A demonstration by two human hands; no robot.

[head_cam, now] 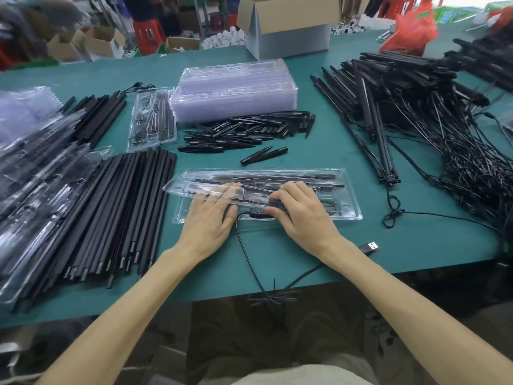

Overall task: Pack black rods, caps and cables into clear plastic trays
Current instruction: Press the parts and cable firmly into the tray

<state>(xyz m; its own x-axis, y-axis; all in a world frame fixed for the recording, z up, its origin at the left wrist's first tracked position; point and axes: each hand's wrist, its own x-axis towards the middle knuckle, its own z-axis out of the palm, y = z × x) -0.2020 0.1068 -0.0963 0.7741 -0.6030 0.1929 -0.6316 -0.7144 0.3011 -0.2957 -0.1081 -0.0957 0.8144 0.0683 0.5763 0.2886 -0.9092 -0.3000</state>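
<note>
The tray in hand looks partly packed. It is a clear tray [352, 209] lying on the green worktop [305, 262] just in front of the person. Long black rods [277, 176] already sit in its far slots; whether a cap is seated cannot be told through the glare. The left hand [209, 220] lies flat on the tray's left half, fingers straight and spread, holding it down. The right hand [299, 215] has its fingers curled, pinching the cable [244, 245] at its inline switch block [256, 212] on the tray's near edge. Most of the cable is not yet stowed: it loops off the worktop's near edge, and its USB plug [370, 246] lies on the worktop to the right. Packed trays [27, 162] are heaped at far left and one filled tray [151, 118] lies beyond. Much stock remains: loose rods [119, 207] on the left, a pile of caps [247, 129], a stack of empty trays [236, 90] and a tangle of cabled rods [416, 120] on the right.
</note>
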